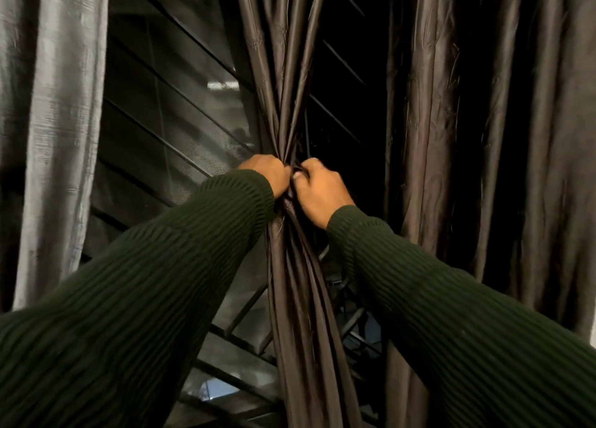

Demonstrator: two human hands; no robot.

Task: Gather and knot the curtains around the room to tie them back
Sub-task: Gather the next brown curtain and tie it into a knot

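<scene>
Your two hands meet at the middle of the frame, both clamped on the same brown curtain [292,73] where it is bunched into a narrow waist. Your left hand [269,173] grips the gathered cloth from the left side, fingers curled round it and hidden behind the folds. Your right hand [317,185] grips it from the right, knuckles up, with the thumb [298,176] pressed against the bundle just beside your left hand. The two hands sit touching or very nearly so; you cannot tell which from this angle.

Above your grip the curtain fans upward in long shiny pleats that cross one another. Below it the cloth falls as a twisted rope of folds [303,298] toward the bottom of the frame, passing between your forearms. Whether a knot is already formed under your fingers is hidden.

Both arms wear dark green ribbed sleeves [145,298] that reach to the wrists.

To the right hangs another brown curtain [483,137], loose and ungathered, well apart from your hands. At the far left hangs a pale grey curtain [54,121], also loose. Between the grey curtain and the gathered one you see a dark window with slanted bars and mesh [167,89].
</scene>
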